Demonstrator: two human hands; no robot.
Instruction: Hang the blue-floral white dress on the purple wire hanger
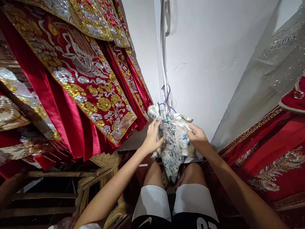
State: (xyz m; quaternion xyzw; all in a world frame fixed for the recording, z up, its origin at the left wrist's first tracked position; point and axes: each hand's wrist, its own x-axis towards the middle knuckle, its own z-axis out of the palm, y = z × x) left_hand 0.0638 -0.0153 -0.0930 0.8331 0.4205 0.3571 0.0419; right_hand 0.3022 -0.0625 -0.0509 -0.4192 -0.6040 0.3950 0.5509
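Observation:
In front of the white wall, a white dress-like garment with blue and grey patterning (172,140) hangs on a purple hanger (167,97). My left hand (152,136) lies against the garment's left side near the top, fingers stretched out and thumb apart. Its fingertips touch the cloth by the neckline. My right hand (197,135) is closed on the right edge of the garment, below the shoulder, pinching the cloth between thumb and fingers. The lower part of the garment narrows down between my knees.
Red embroidered robes with gold and silver sequins (95,86) hang at the left. Below them stands a wooden chair (102,171). At the right are a sheer beaded cloth (269,73) and red beaded garments (269,159). A white cable (163,47) runs down the wall.

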